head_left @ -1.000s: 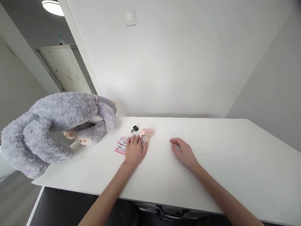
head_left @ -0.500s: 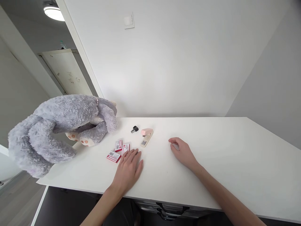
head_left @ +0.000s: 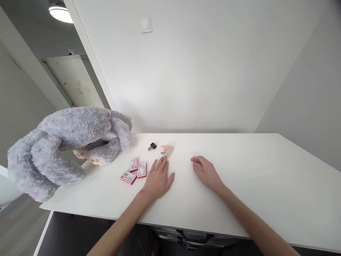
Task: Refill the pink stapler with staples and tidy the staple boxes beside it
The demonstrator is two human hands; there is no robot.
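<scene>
Left hand palm-down, fingertips over near end of stapler, contact unclear. From it: three boxes grouped between 9 and 10 o'clock, black item near 12, plush at 10. Right hand at 3 o'clock, loosely curled on table.

left hand shifted to stapler, boxes uncovered

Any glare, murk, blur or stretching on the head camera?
In the head view, the round white ceiling lamp is blown out, the dark space under the white tabletop murky; the grey furry plush toy looks stretched near the left edge; the bare left hand and pink-and-cream stapler show no marked blur; fine print on the red-and-white rectangular boxes is unreadable.
</scene>
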